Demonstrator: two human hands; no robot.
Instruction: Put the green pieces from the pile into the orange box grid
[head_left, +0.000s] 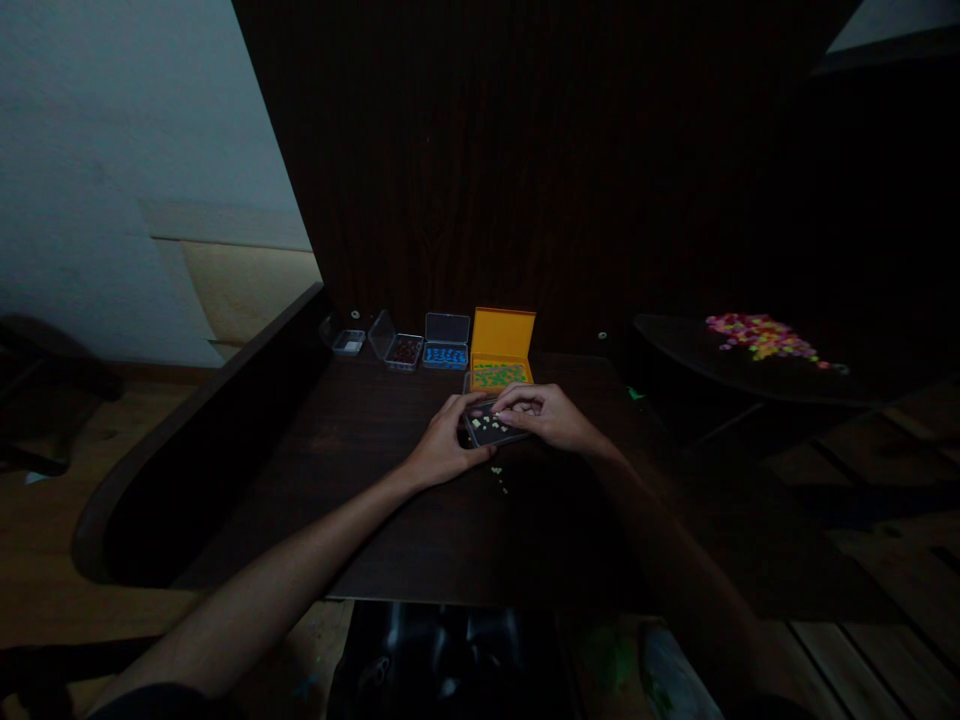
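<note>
On a dark wooden table [360, 500], both my hands meet over a small clear plastic box [491, 430] holding pale yellow beads. My left hand [442, 445] grips the box's left side with curled fingers. My right hand [544, 412] covers its top right, fingers bent down onto it. A few pale yellow beads [499, 475] lie loose on the table just in front of the box.
Behind my hands stands an open orange box [501, 345] with green beads. To its left sit clear boxes of blue beads [445, 355] and dark red beads [403, 350], and a small box [349, 343]. A pile of mixed coloured beads [761, 337] lies on a dark surface at the right.
</note>
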